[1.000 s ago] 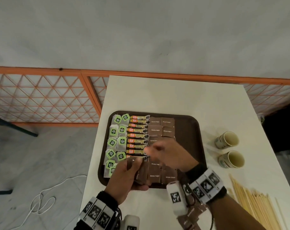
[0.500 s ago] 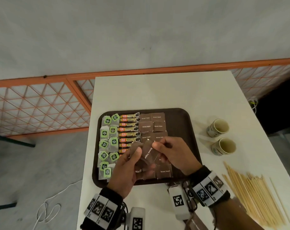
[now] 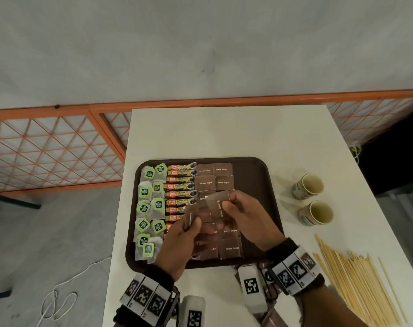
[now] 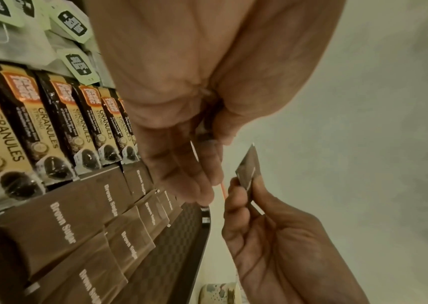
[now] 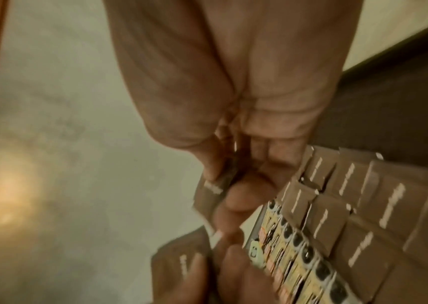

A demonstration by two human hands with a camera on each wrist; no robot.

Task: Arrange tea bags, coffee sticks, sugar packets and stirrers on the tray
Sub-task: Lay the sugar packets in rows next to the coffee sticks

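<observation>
On the dark brown tray (image 3: 257, 175) lie green-tagged tea bags (image 3: 151, 208) at the left, then a column of coffee sticks (image 3: 180, 187), then brown sugar packets (image 3: 213, 177) in two columns. Over the tray's near half my left hand (image 3: 193, 223) grips a small stack of sugar packets (image 3: 190, 214). My right hand (image 3: 226, 206) pinches one sugar packet (image 3: 218, 205) upright just beside that stack. In the right wrist view the pinched sugar packet (image 5: 208, 195) hangs from the fingertips. Wooden stirrers (image 3: 356, 286) lie heaped on the table at the right.
Two paper cups (image 3: 309, 186) (image 3: 317, 213) stand on the white table (image 3: 224, 133) right of the tray. More sugar packets (image 3: 269, 317) lie near the front edge under my right wrist. An orange lattice railing (image 3: 52, 149) runs behind and left of the table.
My right hand came back from the tray's sugar rows to the left hand's stack and now holds one packet lifted off it. The head view shifted.
</observation>
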